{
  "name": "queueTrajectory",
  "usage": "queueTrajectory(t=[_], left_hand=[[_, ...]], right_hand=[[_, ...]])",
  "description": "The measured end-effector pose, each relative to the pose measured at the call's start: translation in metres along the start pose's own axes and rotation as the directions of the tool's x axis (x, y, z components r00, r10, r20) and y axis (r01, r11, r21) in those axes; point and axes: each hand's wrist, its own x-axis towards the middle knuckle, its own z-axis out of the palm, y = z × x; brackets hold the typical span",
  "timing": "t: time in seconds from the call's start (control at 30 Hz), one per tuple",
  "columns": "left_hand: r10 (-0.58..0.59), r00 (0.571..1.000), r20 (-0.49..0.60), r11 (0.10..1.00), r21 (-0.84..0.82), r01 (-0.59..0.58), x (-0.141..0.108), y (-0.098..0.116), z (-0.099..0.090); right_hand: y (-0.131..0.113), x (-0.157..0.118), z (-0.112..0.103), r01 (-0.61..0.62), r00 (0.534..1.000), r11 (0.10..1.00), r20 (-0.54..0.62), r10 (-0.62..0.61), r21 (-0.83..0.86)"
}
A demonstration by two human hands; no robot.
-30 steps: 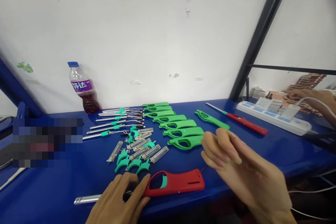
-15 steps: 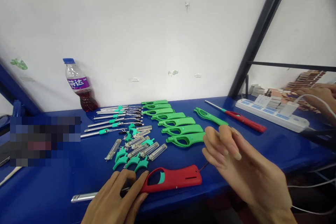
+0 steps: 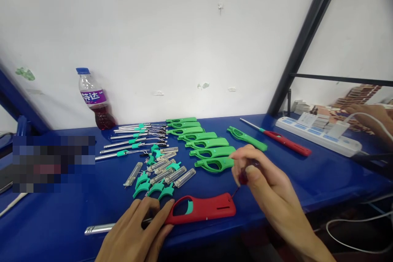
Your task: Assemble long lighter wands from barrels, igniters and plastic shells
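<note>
A red long-nosed gas lighter [image 3: 211, 208] with a teal trigger lies along the table's front edge, its metal tube pointing left. My left hand [image 3: 138, 229] is closed around its neck, pressing it to the table. In my right hand [image 3: 267, 188] is a small screwdriver [image 3: 243, 177] with a dark red handle, mostly hidden by the fingers. Its thin shaft slants down to the hole at the lighter's right end. Just beyond lie several clear fuel tanks [image 3: 184, 177] and teal triggers [image 3: 156, 189], loosely heaped.
Several green lighter shells [image 3: 211, 143] lie in a column behind, beside metal tubes with wires [image 3: 119, 146]. Another green shell [image 3: 247, 138] and a red lighter [image 3: 287, 142] lie farther right. A drink bottle [image 3: 95, 102] leans at the wall. A power strip [image 3: 319, 136] stands right; another person's hand [image 3: 373, 116] is beyond.
My right hand has turned and its fingers have moved around the screwdriver's handle, which now shows. My left hand and the red lighter stay in place.
</note>
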Motion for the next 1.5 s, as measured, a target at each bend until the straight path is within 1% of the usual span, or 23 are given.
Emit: queueTrajectory(t=[0.07, 0.1, 0.17, 0.2, 0.3, 0.37, 0.47, 0.6, 0.67, 0.77, 0.83, 0.9, 0.97, 1.0, 1.03, 1.07, 1.1, 1.2, 1.27, 1.4, 1.5], left_hand=[[-0.001, 1.000, 0.001, 1.000, 0.001, 0.001, 0.000, 0.000, 0.000], [0.000, 1.000, -0.003, 1.000, 0.002, 0.000, 0.000, 0.000, 0.000], [0.001, 1.000, -0.008, 1.000, 0.005, -0.001, -0.001, 0.000, 0.000], [0.001, 1.000, -0.009, 1.000, 0.007, -0.001, -0.002, 0.000, 0.000], [-0.008, 1.000, -0.001, 1.000, 0.011, 0.008, -0.003, 0.000, 0.002], [-0.013, 1.000, 0.003, 1.000, 0.011, 0.013, -0.003, 0.000, 0.002], [-0.014, 1.000, 0.003, 1.000, 0.006, 0.014, -0.004, 0.001, 0.002], [-0.030, 1.000, 0.011, 1.000, 0.001, 0.030, -0.005, 0.002, 0.002], [-0.031, 0.999, 0.010, 1.000, 0.002, 0.031, -0.005, 0.002, 0.002], [-0.035, 0.999, 0.024, 0.999, 0.007, 0.035, -0.005, 0.001, 0.003], [-0.037, 0.999, 0.031, 0.999, 0.013, 0.037, -0.006, 0.000, 0.003], [-0.037, 0.999, 0.030, 0.999, 0.019, 0.037, -0.007, 0.000, 0.004], [-0.042, 0.999, 0.033, 0.999, 0.025, 0.041, -0.007, 0.001, 0.004], [-0.044, 0.999, 0.032, 0.999, 0.026, 0.044, -0.008, 0.001, 0.003], [-0.049, 0.998, 0.035, 0.998, 0.027, 0.048, -0.008, 0.002, 0.003], [-0.054, 0.998, 0.040, 0.998, 0.027, 0.052, -0.008, 0.002, 0.003], [-0.053, 0.998, 0.044, 0.998, 0.026, 0.052, -0.008, 0.002, 0.003], [-0.055, 0.997, 0.055, 0.998, 0.022, 0.054, -0.007, 0.001, 0.003], [-0.051, 0.998, 0.043, 0.998, 0.024, 0.050, -0.008, 0.000, 0.003], [-0.042, 0.999, 0.030, 0.999, 0.030, 0.041, -0.009, 0.000, 0.004], [-0.041, 0.999, 0.031, 0.999, 0.027, 0.041, -0.008, 0.000, 0.003]], right_hand=[[-0.002, 0.001, 0.002, 0.076, 0.995, 0.986, -0.056, -0.085, -0.150], [-0.003, 0.002, 0.004, 0.110, 0.988, 0.977, -0.089, -0.128, -0.185], [-0.003, 0.002, 0.006, 0.168, 0.969, 0.966, -0.148, -0.198, -0.195], [-0.003, 0.002, 0.007, 0.188, 0.963, 0.964, -0.157, -0.218, -0.186], [0.003, 0.001, 0.008, 0.212, 0.967, 0.967, -0.110, -0.229, -0.143], [0.007, 0.000, 0.006, 0.199, 0.973, 0.972, -0.092, -0.211, -0.123], [0.014, 0.003, 0.002, 0.169, 0.976, 0.970, -0.105, -0.189, -0.175], [0.019, 0.006, -0.001, 0.251, 0.940, 0.928, -0.158, -0.301, -0.276], [0.020, 0.005, 0.000, 0.267, 0.935, 0.928, -0.162, -0.315, -0.262], [0.024, 0.001, 0.003, 0.231, 0.951, 0.951, -0.161, -0.265, -0.204], [0.027, -0.002, 0.004, 0.233, 0.950, 0.951, -0.161, -0.267, -0.202], [0.029, -0.003, 0.005, 0.317, 0.923, 0.918, -0.144, -0.357, -0.239], [0.029, -0.003, 0.006, 0.438, 0.860, 0.853, -0.144, -0.490, -0.286], [0.028, -0.003, 0.007, 0.479, 0.827, 0.820, -0.154, -0.541, -0.312], [0.027, -0.003, 0.008, 0.495, 0.804, 0.802, -0.173, -0.569, -0.334], [0.027, -0.003, 0.009, 0.489, 0.797, 0.801, -0.196, -0.571, -0.345], [0.027, -0.004, 0.010, 0.465, 0.804, 0.815, -0.220, -0.552, -0.345], [0.028, -0.007, 0.015, 0.382, 0.845, 0.870, -0.263, -0.466, -0.312], [0.031, -0.010, 0.018, 0.379, 0.851, 0.874, -0.256, -0.458, -0.303], [0.033, -0.012, 0.020, 0.392, 0.847, 0.875, -0.258, -0.464, -0.285], [0.032, -0.010, 0.019, 0.404, 0.809, 0.846, -0.296, -0.508, -0.349]])
